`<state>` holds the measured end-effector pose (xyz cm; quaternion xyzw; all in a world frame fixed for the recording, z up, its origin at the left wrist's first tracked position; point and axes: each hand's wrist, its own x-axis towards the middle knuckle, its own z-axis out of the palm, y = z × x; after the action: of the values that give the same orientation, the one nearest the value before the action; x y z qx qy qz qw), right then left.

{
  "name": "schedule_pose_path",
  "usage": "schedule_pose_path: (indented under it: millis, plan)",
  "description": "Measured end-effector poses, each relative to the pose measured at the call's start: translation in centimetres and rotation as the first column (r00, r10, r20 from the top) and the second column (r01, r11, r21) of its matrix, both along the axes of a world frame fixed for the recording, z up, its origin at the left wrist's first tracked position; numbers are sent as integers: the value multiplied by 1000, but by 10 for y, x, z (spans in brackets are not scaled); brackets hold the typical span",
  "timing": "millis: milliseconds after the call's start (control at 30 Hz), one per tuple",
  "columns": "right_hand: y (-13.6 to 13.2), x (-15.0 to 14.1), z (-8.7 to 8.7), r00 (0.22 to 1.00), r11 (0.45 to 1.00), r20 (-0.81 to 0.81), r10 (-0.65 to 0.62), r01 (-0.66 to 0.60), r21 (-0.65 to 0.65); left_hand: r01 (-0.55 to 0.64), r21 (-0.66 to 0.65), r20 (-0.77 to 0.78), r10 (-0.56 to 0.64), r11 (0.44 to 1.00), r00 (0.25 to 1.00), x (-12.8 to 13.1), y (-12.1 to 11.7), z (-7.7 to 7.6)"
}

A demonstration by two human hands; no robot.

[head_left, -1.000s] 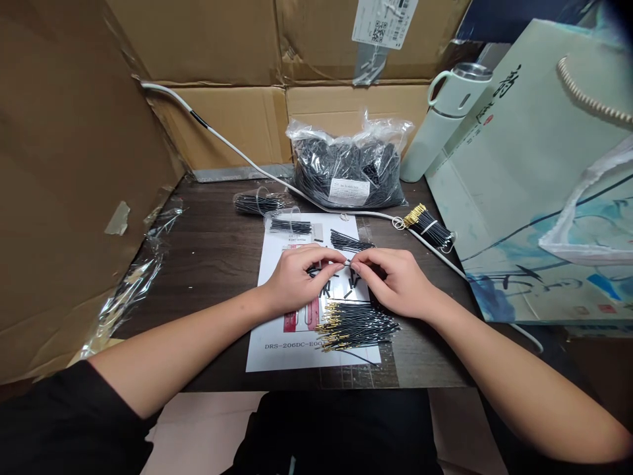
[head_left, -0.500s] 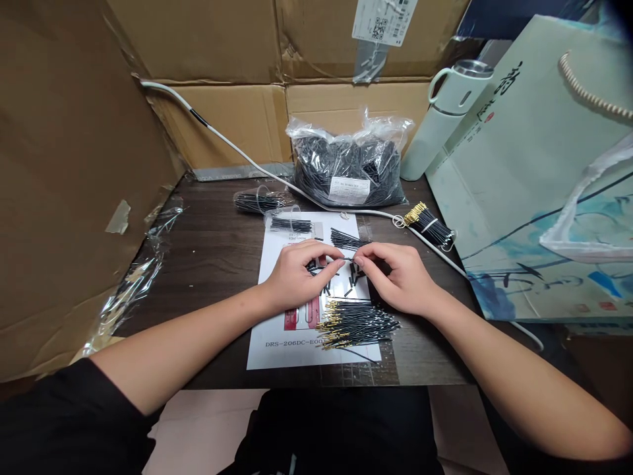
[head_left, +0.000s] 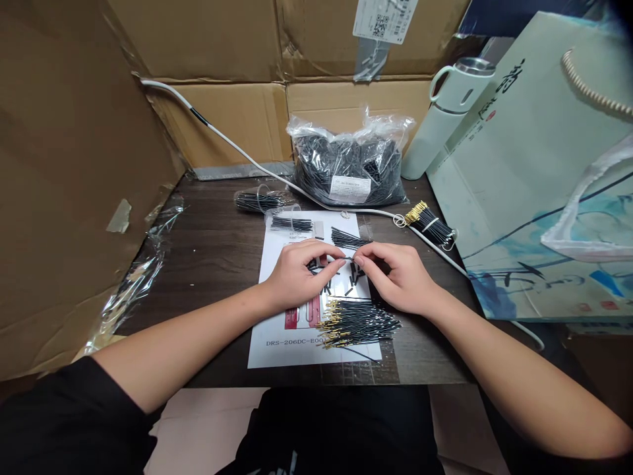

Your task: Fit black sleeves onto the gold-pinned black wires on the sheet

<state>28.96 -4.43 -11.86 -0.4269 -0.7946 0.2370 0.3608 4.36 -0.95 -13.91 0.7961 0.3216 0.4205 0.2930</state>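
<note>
Head view: my left hand [head_left: 297,274] and right hand [head_left: 398,277] pinch thin black wire [head_left: 349,258] between them, over white paper [head_left: 277,330] on table [head_left: 212,244]. Wire pile [head_left: 359,323] just below.

The tiny piece [head_left: 349,258] between the fingers [head_left: 336,264] is indiscernible.

Two hands [head_left: 301,277] [head_left: 400,277], one sheet [head_left: 291,343], one full bag [head_left: 349,165], one flask [head_left: 440,125], one gift bag [head_left: 534,185], one white cable [head_left: 232,145]; loose wires [head_left: 359,323] too many to count.
</note>
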Motion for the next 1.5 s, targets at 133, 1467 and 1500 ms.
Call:
schedule_pose_path:
  millis: [133, 1467, 1500]
  plan:
    - [-1, 0, -1, 1000, 1000, -5, -3, 3, 6, 4, 6, 4, -4, 1000, 1000, 0, 0, -1]
    - [0, 2, 0, 1000, 1000, 8, -9, 9, 14, 6, -8, -4, -6, 1000, 1000, 0, 0, -1]
    - [0, 2, 0, 1000, 1000, 7, -9, 9, 14, 6, -9, -5, -6, 1000, 1000, 0, 0, -1]
